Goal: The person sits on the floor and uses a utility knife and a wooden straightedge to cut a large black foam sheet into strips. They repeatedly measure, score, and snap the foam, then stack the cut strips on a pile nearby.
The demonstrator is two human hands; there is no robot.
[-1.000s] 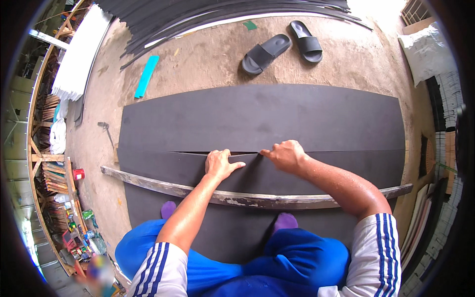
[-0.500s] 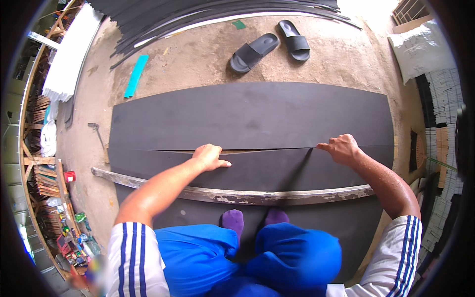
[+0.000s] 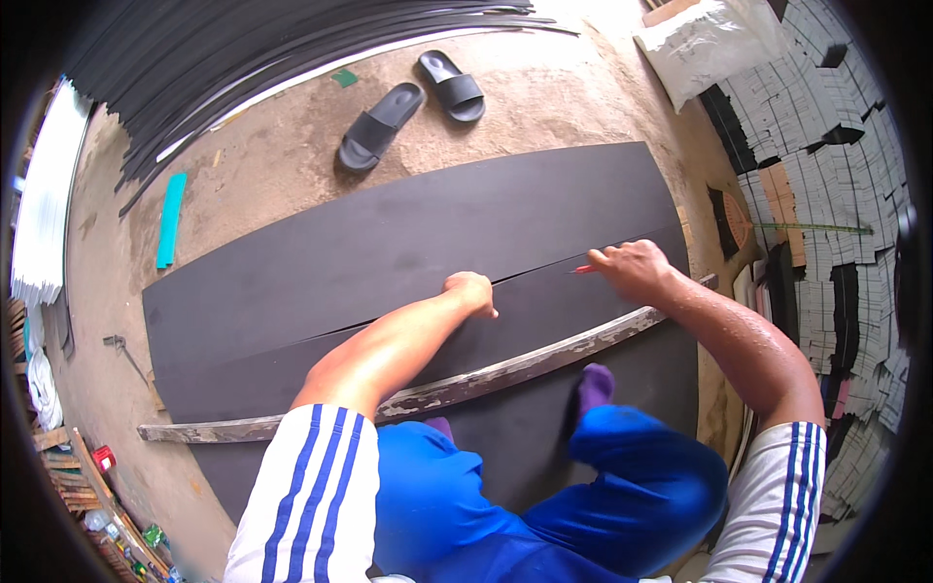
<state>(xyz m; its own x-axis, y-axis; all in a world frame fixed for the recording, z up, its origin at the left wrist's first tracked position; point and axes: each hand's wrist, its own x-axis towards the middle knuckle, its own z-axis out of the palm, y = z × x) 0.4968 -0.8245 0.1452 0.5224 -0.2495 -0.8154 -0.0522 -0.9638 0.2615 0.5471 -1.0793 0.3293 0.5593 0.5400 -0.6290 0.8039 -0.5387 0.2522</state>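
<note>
A big black sheet [image 3: 408, 223] lies flat on the floor, with a long slit running across it. My left hand [image 3: 471, 291] is curled over the edge of the slit near the sheet's middle, gripping the near part; its fingertips are partly hidden. Farther right, my right hand [image 3: 634, 268] is closed round a slim red tool [image 3: 584, 269] whose thin dark tip points left, just on the near side of the slit. What kind of tool it is I cannot make out. Nearer to me, a worn wooden bar [image 3: 505, 375] with flaking paint lies across the sheet.
Beyond the sheet lie black slippers [image 3: 381, 126], a teal strip [image 3: 171, 222] and a pile of long black strips [image 3: 243, 58]. Stacked pieces [image 3: 816, 185] and a white sack [image 3: 705, 49] are at the right. A hammer-like tool [image 3: 126, 352] rests on the left. My feet are on the sheet.
My view has turned and shifted right. The gap at the slit has narrowed. My right hand has drawn back from the slit, and the red tool now shows. My left hand has moved along the slit rightward.
</note>
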